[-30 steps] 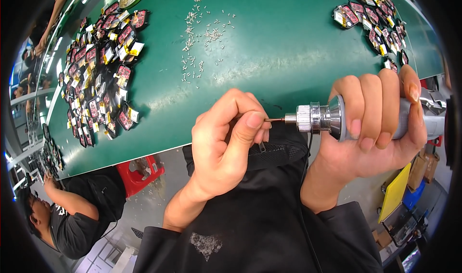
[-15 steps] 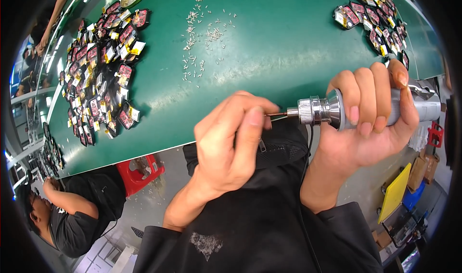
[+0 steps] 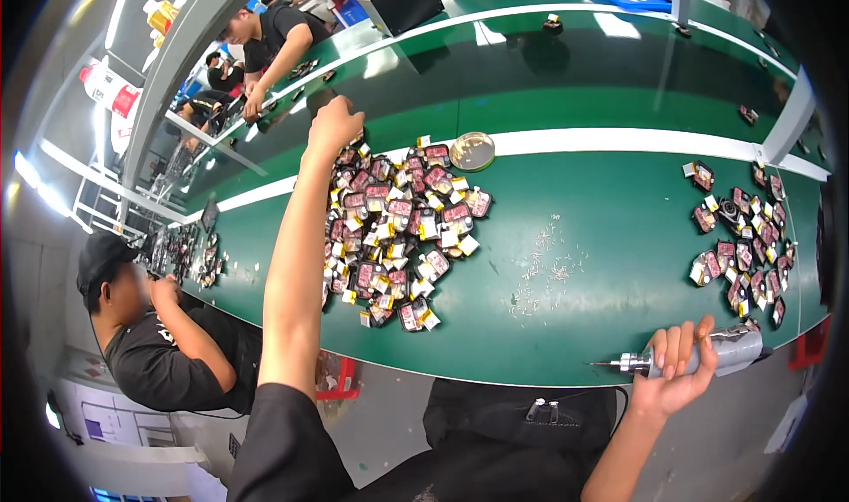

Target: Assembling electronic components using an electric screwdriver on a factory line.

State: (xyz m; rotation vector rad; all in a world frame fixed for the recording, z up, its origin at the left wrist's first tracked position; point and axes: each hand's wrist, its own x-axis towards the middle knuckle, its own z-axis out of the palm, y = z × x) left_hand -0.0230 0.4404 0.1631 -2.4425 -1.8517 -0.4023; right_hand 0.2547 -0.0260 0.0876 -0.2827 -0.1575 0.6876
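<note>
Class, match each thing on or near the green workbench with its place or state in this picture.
Things:
1. silver electric screwdriver
2. round metal dish
3. scattered small screws
4. left hand

Places or states:
A. stretched out over the left pile of small parts
B. gripped in the right hand
C. loose between the two piles
D. at the far edge of the left pile

Pairs: 1-B, 2-D, 3-C, 4-A

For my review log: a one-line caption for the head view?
Left hand reaches over piled small parts; right hand holds an electric screwdriver at the green table.
</note>
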